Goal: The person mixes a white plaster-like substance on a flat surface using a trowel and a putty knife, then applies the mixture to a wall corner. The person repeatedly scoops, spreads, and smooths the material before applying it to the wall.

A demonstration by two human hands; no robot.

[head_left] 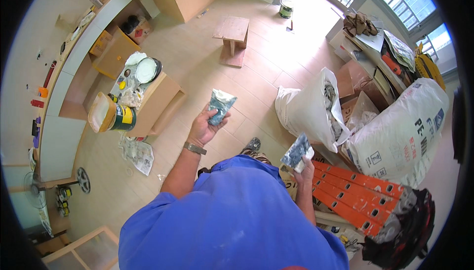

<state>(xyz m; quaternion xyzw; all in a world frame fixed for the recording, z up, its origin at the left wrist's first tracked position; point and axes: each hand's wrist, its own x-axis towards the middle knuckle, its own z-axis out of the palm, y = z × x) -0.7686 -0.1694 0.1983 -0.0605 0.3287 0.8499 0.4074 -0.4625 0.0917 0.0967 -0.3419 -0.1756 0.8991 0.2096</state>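
Plaster-smeared steel is what I have in both hands: two flat putty blades, each crusted grey and white. My left hand [203, 127] is raised in front of me, its fingers [211, 121] wrapped around the lower end of the left scraper [220, 105], whose broad blade stands up and tilts a little to the right. My right hand [307, 167] is lower and close to my side, fingers closed on the right scraper [297, 151], its blade angled up and to the left. The two blades are well apart, not touching each other or any surface.

As I judge it, the work stands between loads. I can see old dried smears on both blades, but I cannot tell whether any fresh filler sits on them. Neither blade is near a wall or the open paint bucket [109, 115], which lies tipped on the low wooden counter [157, 103] to my left, beside a round white lid [146, 70] and small clutter. So the tools are in hand and in use, while whatever spreading is left has not resumed at this instant.

Around me: the tiled floor [256, 67], a small wooden stool [232, 32] ahead, big white sacks [395, 136] and an orange ladder [355, 196] to my right.
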